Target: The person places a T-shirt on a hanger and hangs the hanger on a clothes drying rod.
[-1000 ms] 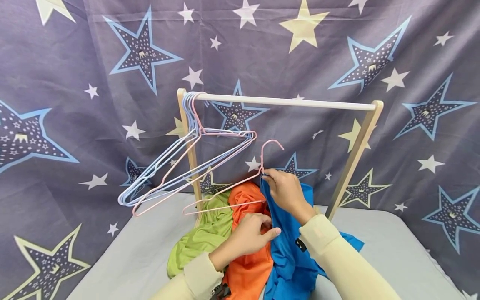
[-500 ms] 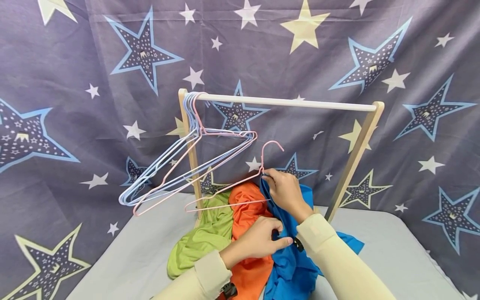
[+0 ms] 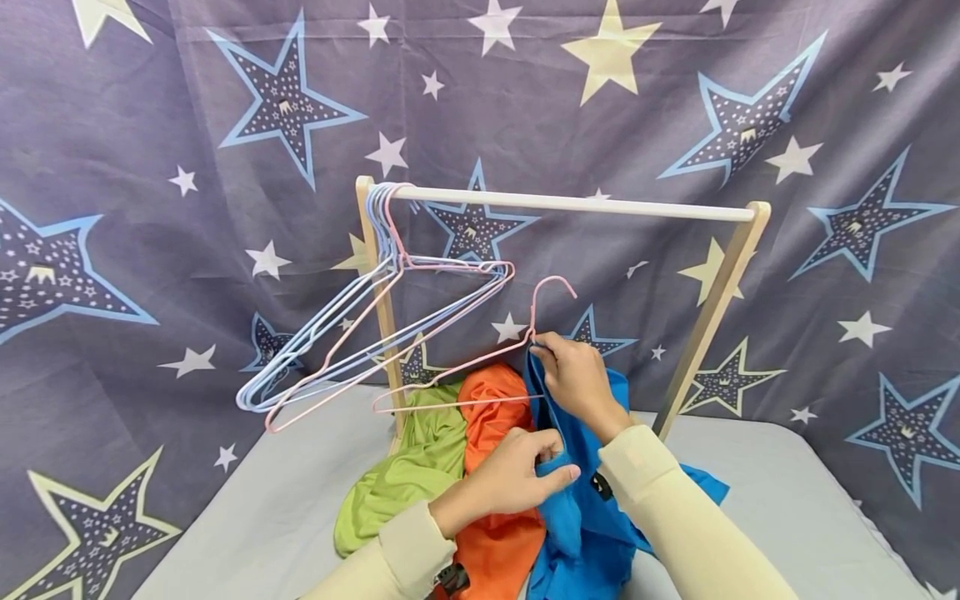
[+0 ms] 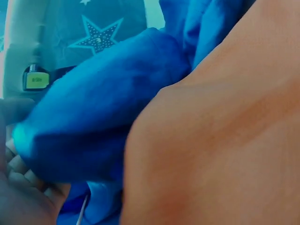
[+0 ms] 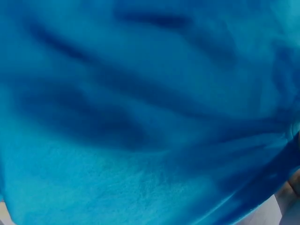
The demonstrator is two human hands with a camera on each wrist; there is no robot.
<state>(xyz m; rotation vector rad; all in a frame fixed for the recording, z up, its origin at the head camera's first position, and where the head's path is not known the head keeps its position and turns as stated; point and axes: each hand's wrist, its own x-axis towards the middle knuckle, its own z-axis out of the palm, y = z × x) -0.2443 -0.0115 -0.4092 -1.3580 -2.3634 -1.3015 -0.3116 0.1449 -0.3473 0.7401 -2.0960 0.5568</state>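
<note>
A blue shirt (image 3: 600,533) hangs down from my right hand (image 3: 577,379), bunching on the bed below. That hand pinches the shirt's edge together with the neck of a pink wire hanger (image 3: 534,310), whose right side is inside or behind the blue cloth. Lower and to the left, my left hand (image 3: 506,475) grips another part of the shirt's opening, thumb apart and fingers curled in the cloth. The left wrist view shows a fold of the blue shirt (image 4: 108,89) over curled fingers (image 4: 18,178). Blue cloth fills most of the right wrist view.
Several blue and pink hangers (image 3: 330,333) hang at the left end of the rack's white bar (image 3: 570,202). An orange garment (image 3: 495,558) and a green garment (image 3: 405,483) lie under my left arm. A star-print curtain (image 3: 480,100) stands behind.
My left hand has moved right onto the blue shirt and now grips its edge, pulling a fold out. My right hand and the hanger have shifted slightly right.
</note>
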